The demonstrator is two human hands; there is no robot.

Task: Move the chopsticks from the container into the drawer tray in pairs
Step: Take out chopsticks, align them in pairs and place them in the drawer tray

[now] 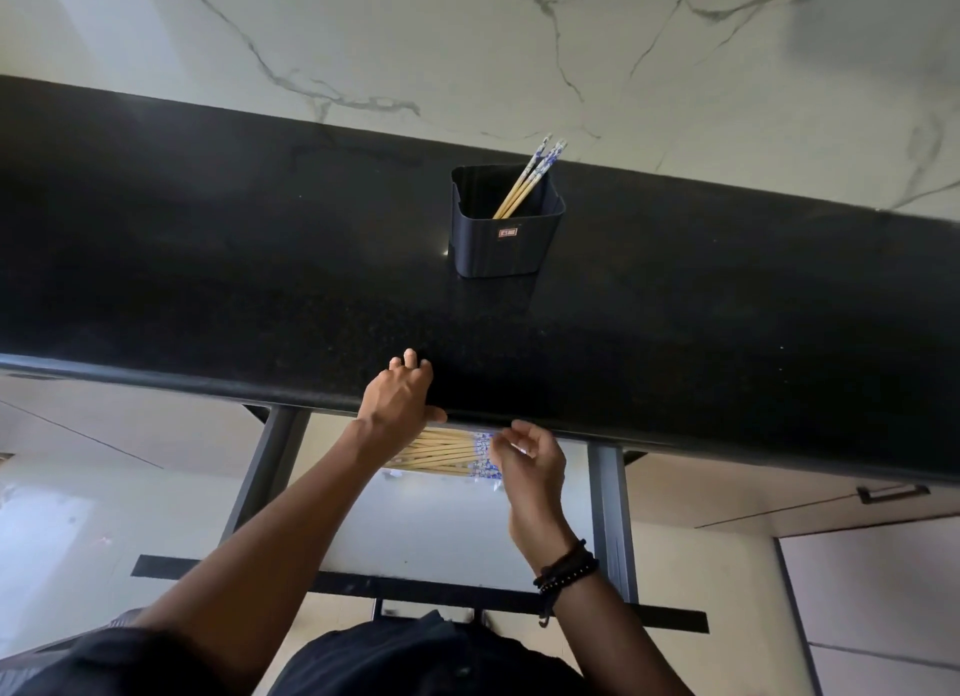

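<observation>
Drawer tray (pixel 441 529): lying pulled out beneath the counter (pixel 208 279) edge, giving reach.
Right hand (pixel 530 461): hovering curled at the laid chopsticks (pixel 441 451), probably aligning their patterned ends; grasp cannot be told.
Left hand (pixel 397 396): resting relaxed on the counter edge, steadying.
Container (pixel 506 238): standing farther back, holding leaning chopsticks (pixel 524 186) awaiting transfer.

**A domestic kitchen.** A polished black stone counter (pixel 208 258) runs below a white, marble-veined wall (pixel 415 35). Beneath its front edge a grey-framed drawer (pixel 265 466) stands pulled out, holding a row of wooden chopsticks (pixel 441 448). Pale cabinet fronts (pixel 872 591) with a dark bar handle (pixel 892 493) lie beside the drawer. On the counter stands a dark utensil container (pixel 506 243) with a few blue-topped chopsticks (pixel 530 178) leaning inside.
</observation>
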